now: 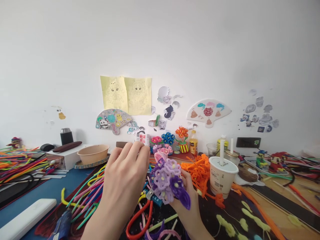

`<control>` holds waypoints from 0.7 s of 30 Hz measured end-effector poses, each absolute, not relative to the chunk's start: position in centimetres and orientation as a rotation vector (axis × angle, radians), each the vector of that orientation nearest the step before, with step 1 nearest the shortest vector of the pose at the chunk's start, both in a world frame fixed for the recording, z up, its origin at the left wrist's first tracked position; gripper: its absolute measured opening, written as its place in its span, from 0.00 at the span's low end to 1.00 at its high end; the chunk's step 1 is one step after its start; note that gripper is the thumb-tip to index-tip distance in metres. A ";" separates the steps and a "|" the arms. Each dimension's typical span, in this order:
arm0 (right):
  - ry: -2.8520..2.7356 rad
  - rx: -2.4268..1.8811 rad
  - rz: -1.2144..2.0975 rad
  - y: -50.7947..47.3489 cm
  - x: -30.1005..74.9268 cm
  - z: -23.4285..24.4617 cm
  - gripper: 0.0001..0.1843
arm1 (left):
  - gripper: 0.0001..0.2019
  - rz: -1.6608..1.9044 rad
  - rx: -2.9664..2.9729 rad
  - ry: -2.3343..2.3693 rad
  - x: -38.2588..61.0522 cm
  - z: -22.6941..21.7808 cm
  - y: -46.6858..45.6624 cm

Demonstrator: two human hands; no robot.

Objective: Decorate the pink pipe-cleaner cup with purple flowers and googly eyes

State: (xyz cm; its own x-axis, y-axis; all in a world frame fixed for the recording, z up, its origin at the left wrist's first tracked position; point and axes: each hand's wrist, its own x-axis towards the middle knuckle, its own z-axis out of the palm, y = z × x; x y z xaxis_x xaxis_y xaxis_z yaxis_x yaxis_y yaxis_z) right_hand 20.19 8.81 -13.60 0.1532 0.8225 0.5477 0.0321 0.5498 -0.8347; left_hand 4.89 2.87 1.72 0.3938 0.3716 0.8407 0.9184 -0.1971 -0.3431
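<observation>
A bunch of light and dark purple pipe-cleaner flowers (165,178) is held up in front of me, yellow bits at their centres. My right hand (188,196) is closed round it from behind, partly hidden by the blooms. Just left of the flowers is my left hand (126,176), its back towards me. Its fingers are bent and held together; the tips, and anything in them, are hidden. Below the hands lie purple pipe-cleaner pieces (166,230), a red loop handle (130,230) and a blue tool part (156,200).
To the right are a lidded paper cup (222,178) and a heap of orange pipe-cleaner pieces (200,173). Coloured pipe cleaners (90,193) lie left, near a beige bowl (92,154) and a white box-like bar (27,218). An orange flower pot (183,146) stands by the wall.
</observation>
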 end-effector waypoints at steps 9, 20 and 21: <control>-1.227 -0.833 0.680 8.9 19.8 -13.3 0.31 | 0.08 -1.146 -1.768 -1.436 3.2 1.2 2.7; -1.226 -0.818 0.718 8.9 19.9 -12.9 0.31 | 0.13 -1.137 -1.935 -1.618 0.2 -3.1 0.7; -1.217 -0.818 0.725 9.0 19.9 -13.0 0.31 | 0.14 -1.110 -1.962 -1.609 0.0 -3.7 0.5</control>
